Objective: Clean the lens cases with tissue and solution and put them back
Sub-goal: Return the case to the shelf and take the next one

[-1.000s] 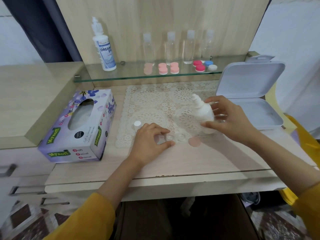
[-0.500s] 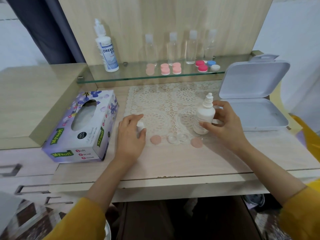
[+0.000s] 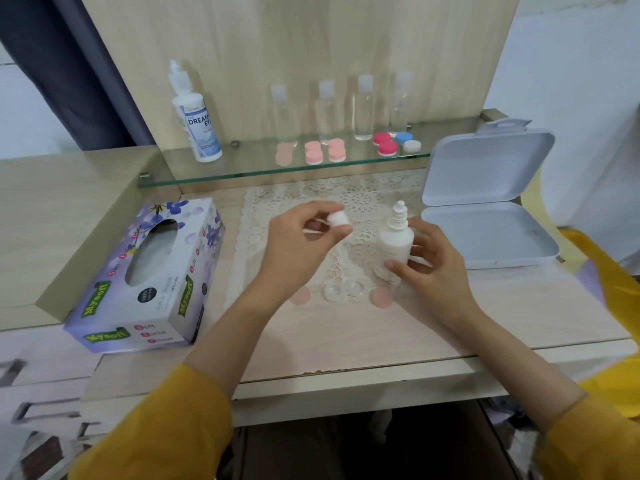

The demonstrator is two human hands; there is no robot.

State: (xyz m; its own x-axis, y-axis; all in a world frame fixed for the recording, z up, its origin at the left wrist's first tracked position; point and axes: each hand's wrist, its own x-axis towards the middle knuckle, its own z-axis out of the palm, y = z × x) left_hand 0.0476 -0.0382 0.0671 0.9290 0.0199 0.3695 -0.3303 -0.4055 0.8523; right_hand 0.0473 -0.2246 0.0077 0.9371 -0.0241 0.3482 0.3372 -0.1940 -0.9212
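The left fingers (image 3: 320, 206) pinch the small white cap (image 3: 337, 219). A loose pinch could drop it into the open clear lens case (image 3: 343, 289) lying on the counter (image 3: 346, 334) below, between its two pink lids (image 3: 381, 297). The right fingers (image 3: 394, 265) wrap the uncapped solution bottle (image 3: 394, 244), held upright, and a squeeze or tilt would likely spill solution. The left hand (image 3: 301, 237) hovers raised beside the nozzle, while the right hand (image 3: 426, 261) sits low, just behind the case.
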